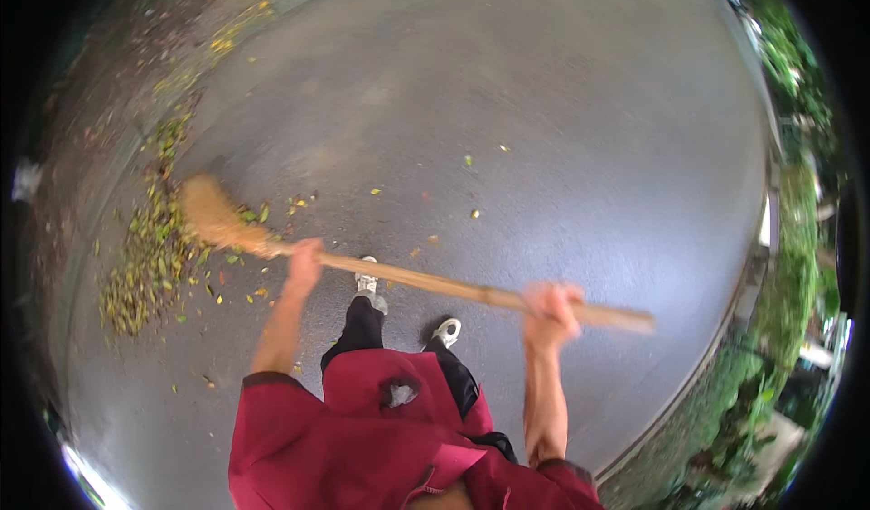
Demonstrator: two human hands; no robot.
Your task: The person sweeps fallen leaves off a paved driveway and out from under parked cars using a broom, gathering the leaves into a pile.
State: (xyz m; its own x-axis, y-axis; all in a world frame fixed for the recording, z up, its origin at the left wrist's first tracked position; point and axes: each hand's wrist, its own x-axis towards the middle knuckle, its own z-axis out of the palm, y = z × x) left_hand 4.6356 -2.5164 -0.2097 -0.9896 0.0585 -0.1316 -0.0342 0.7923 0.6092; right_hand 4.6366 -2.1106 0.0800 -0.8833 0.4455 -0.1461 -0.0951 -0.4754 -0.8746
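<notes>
A long broom (435, 282) with a pale wooden handle slants across in front of me. Its straw-coloured head (222, 217) is at the left, over the edge of a pile of leaves (154, 261), green, yellow and brown. My left hand (305, 265) is closed round the handle close to the bristles. Near the handle's other end, my right hand (553, 312) grips it too, a little blurred by motion. The broom head is also smeared, so whether the bristles touch the ground I cannot tell.
Grey paved road (580, 138) spreads around my shoes (447, 330), with a few loose leaves scattered on it. Along the left runs a kerb with a leaf-strewn dirt verge (118, 84). Green bushes (734, 392) and a low edging border the right side.
</notes>
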